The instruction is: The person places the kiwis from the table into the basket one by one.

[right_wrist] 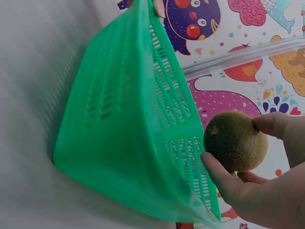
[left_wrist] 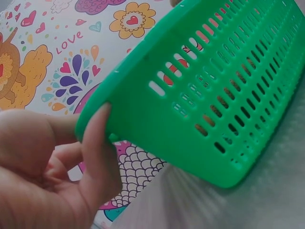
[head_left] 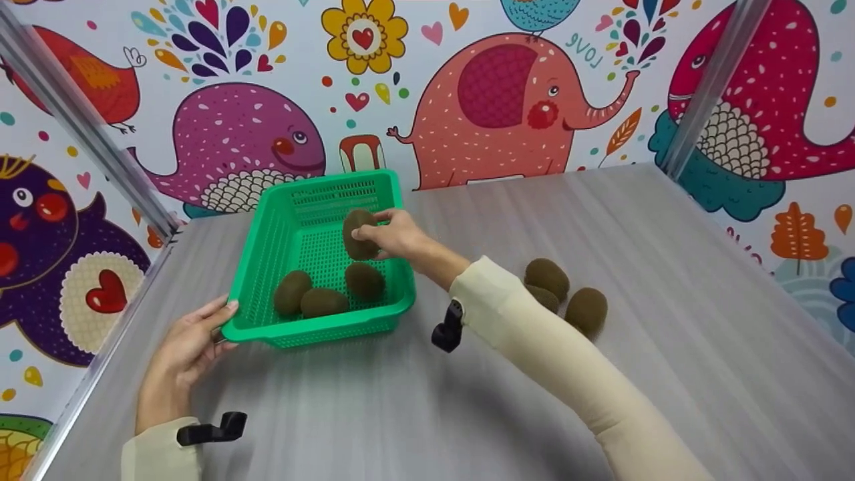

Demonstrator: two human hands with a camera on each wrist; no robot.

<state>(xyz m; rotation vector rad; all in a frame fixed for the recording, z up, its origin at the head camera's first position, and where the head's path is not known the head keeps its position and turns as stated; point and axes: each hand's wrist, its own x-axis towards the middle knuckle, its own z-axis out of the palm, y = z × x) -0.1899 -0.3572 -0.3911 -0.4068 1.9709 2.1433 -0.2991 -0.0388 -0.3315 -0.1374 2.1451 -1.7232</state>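
Right hand [head_left: 395, 235] grips one kiwi [right_wrist: 234, 143] over green basket [head_left: 320, 329]; left hand [head_left: 190, 344] pinches its near-left corner. Three kiwis [head_left: 324, 304] inside, three loose kiwis [head_left: 548, 276] on worktop [head_left: 374, 414].

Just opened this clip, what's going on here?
A person's left hand grips the near left corner of a green perforated plastic basket. Their right hand holds a brown, fuzzy, oval kiwifruit over it. Three more brown oval kiwifruit lie inside, toward the near end. Another three brown kiwifruit are on the grey table surface to the right, one of them partly hidden by the cream sleeve.
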